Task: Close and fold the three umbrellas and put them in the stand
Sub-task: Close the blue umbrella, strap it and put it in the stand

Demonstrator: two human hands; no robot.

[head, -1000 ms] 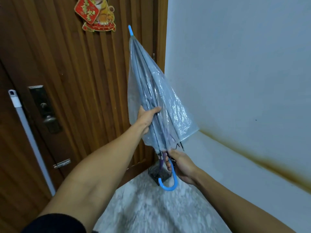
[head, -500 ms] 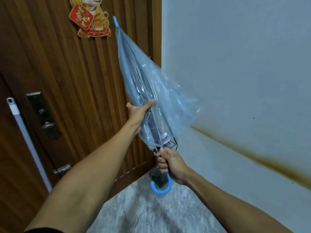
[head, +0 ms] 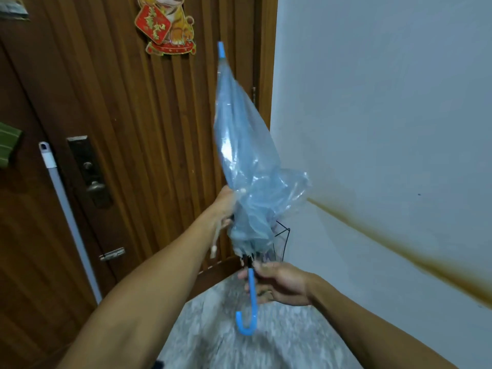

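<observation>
Holding a clear plastic umbrella (head: 239, 145) upright in front of the wooden door (head: 119, 129), I see its blue tip (head: 221, 50) pointing up toward the tiger decoration (head: 166, 25) and its blue hooked handle (head: 249, 307) hanging low over the speckled floor (head: 226, 342). My left hand (head: 226, 206) grips the gathered canopy from the door side, about two thirds of the way down; the plastic hides most of its fingers. A pale strap (head: 216, 239) dangles just below that hand. My right hand (head: 279, 283) is curled around the shaft right where the handle begins, fingers pinching the blue stem, with the hook hanging free beneath it. The canopy is closed but loose, and a fold of plastic bulges out toward the white wall (head: 386, 115). A few thin black rib ends (head: 283, 235) stick out near the bottom on the wall side. A white pole (head: 66, 217) leans against the door to the left of the dark lock plate (head: 87, 169). A brown stain (head: 399, 251) runs across the wall.
</observation>
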